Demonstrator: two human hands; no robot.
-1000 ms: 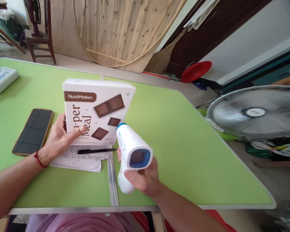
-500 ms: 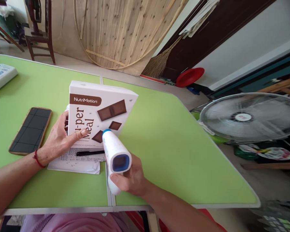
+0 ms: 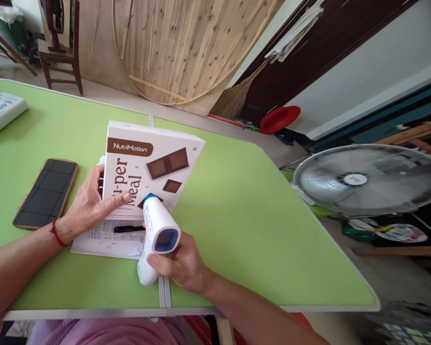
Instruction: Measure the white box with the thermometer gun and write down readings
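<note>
My left hand point(image 3: 93, 199) grips a white cardboard box point(image 3: 129, 167) by its left side, thumb across the front and fingers behind, mostly hidden. Brown lettering and chocolate pieces are printed on the box, which is held upright and tilted. In my right hand point(image 3: 183, 261) is a white infrared thermometer point(image 3: 158, 223) with a blue nose and a small blue-framed screen facing me. Its nose overlaps the lower front of the box; I cannot tell whether they touch. Beneath both lie written paper sheets point(image 3: 104, 248) and a black pen point(image 3: 127, 229), partly covered.
A smartphone point(image 3: 46, 193) lies left of my left hand on the green folding table point(image 3: 258, 230). Farther left is a white boxy device point(image 3: 3, 112). A large fan point(image 3: 355, 179) stands beyond the right edge, with a wooden chair point(image 3: 61, 57) behind the table.
My right hand has moved the thermometer left, and its handle now shows more. The box has shifted slightly right in my left hand. The view has moved a little.
</note>
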